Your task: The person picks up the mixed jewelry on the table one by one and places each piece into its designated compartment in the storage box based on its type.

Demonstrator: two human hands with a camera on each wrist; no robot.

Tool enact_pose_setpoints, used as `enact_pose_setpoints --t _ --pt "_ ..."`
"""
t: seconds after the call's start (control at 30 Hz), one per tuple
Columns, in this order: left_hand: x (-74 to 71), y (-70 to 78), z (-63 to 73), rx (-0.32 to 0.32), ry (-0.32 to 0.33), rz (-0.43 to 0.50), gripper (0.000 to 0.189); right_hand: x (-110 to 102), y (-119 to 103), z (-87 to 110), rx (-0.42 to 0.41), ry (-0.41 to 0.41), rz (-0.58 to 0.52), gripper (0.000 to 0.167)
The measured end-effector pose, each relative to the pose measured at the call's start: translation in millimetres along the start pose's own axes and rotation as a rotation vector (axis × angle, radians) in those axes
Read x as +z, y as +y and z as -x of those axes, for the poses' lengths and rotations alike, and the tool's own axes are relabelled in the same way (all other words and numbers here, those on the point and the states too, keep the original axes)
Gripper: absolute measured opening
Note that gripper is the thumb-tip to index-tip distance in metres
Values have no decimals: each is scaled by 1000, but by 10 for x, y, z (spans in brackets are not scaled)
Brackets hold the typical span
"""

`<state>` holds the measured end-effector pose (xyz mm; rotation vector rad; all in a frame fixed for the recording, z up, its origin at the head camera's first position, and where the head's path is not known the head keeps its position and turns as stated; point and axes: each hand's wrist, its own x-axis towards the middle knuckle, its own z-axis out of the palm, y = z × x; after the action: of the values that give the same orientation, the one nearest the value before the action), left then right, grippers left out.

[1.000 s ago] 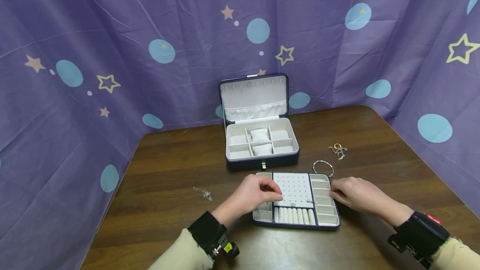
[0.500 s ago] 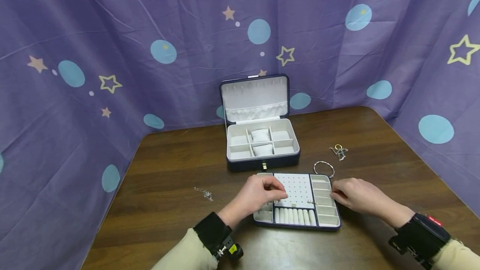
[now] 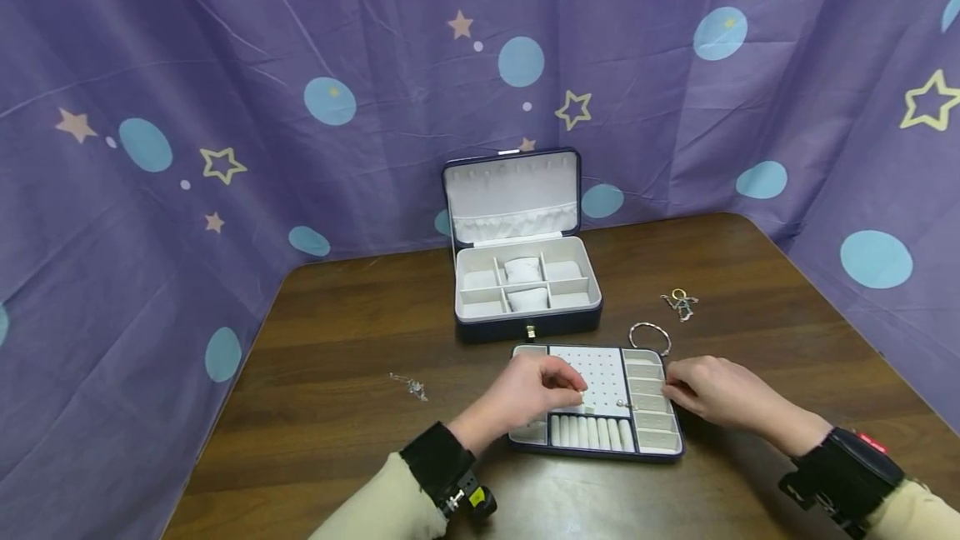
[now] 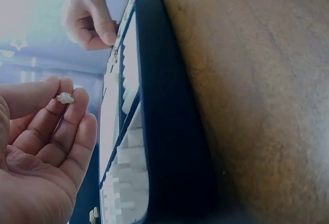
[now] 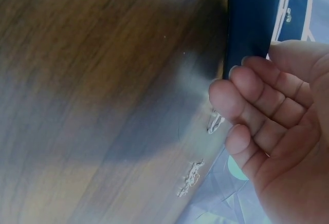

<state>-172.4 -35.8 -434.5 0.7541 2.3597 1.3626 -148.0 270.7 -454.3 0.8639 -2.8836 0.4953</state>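
Observation:
My left hand [image 3: 528, 394] is over the white perforated board of a navy jewelry tray [image 3: 588, 453]. Its thumb and fingertips pinch a small whitish earring [image 4: 65, 98], plainest in the left wrist view, held above the tray. At the tray's right side, my right hand [image 3: 716, 390] holds the rim, thumb on the top edge and fingers against the outer wall [image 5: 252, 21]. Another small earring [image 3: 622, 403] sits at the board's lower right corner. Below the board run white padded ring rolls [image 3: 591, 432], with compartments on both sides.
Behind the tray stands an open navy jewelry box [image 3: 528, 327] with several compartments and two small white cushions. A bracelet [image 3: 650, 325] lies by the tray's back right corner. Farther right is a chain with a gold ring [image 3: 679, 304]. A silver necklace [image 3: 411, 387] lies left on the table.
My left hand has shifted right across the perforated board with the small earring, toward its lower middle. The right hand has stayed on the tray's right rim.

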Motion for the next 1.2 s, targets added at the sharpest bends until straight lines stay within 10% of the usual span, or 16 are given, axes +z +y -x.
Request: enact_pose_setpoints --t 1.2 --pt "208 -70 -88 94 -32 -128 6 13 15 -2 -6 -19 -6 22"
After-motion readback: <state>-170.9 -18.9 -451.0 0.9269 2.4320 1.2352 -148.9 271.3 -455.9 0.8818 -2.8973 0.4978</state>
